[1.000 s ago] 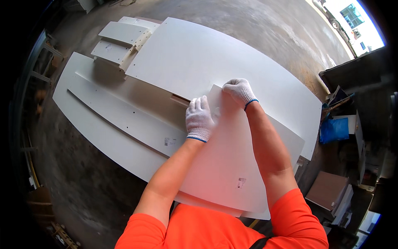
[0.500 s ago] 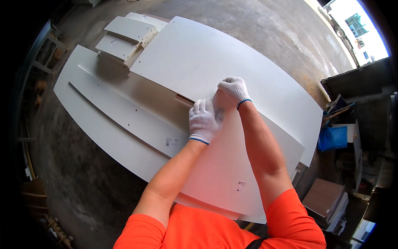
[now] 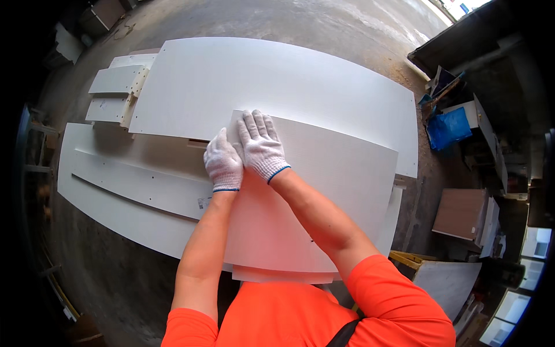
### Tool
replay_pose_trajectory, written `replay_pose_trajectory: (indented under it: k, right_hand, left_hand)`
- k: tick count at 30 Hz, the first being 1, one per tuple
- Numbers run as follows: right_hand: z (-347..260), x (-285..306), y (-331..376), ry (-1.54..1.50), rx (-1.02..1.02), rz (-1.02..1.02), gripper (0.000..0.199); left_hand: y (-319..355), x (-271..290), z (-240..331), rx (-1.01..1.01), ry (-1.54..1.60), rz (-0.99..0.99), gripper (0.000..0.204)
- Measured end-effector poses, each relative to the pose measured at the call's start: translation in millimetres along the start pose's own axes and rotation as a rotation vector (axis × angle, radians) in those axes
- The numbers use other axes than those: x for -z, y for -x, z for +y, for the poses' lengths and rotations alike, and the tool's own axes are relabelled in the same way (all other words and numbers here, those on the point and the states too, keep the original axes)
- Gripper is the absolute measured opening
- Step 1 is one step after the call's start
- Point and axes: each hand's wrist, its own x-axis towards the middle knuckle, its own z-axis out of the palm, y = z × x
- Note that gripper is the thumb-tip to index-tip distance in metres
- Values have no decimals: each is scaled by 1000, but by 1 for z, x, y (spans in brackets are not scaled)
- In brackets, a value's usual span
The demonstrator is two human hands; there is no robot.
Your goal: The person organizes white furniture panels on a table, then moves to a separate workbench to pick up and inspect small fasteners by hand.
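Both my hands wear white knitted gloves with blue cuffs. My left hand [image 3: 224, 163] is closed at the left edge of a white panel [image 3: 324, 168], its fingertips partly hidden. Right beside it, my right hand [image 3: 261, 141] lies flat near the panel's far left corner, fingers stretched out. This panel rests in front of my body, overlapping a larger white panel [image 3: 272, 75] with small holes near its ends. To the left lies a long narrow white board [image 3: 139, 182] with holes and a label, on top of another wide white panel [image 3: 78, 134].
Short drilled white boards [image 3: 118, 79] are stacked at the far left. On the right are a blue plastic bag [image 3: 449, 128], a brown-topped stack of boards [image 3: 459, 214] and a pale panel [image 3: 445, 283] by a yellow frame. Grey concrete floor [image 3: 324, 26] surrounds the stack.
My right hand has gone from closed to flat and moved left beside my left hand. My left hand has changed from flat to closed at the panel's edge. The view has turned.
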Motion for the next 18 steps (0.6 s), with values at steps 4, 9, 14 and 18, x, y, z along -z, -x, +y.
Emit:
replay_pose_trajectory:
  k: [4, 9, 14, 18]
  right_hand:
    - [87, 41, 60, 54, -296, 19, 92]
    - [245, 95, 253, 264, -885, 149, 93]
    - [175, 76, 332, 13, -968, 288, 79]
    - [122, 64, 401, 110, -949, 241, 78]
  left_hand:
    - [4, -1, -16, -39, 16, 50, 34]
    - [-4, -10, 2, -35, 28, 50, 32]
    - [21, 13, -11, -84, 59, -43, 44]
    - [126, 70, -33, -244, -98, -115, 71]
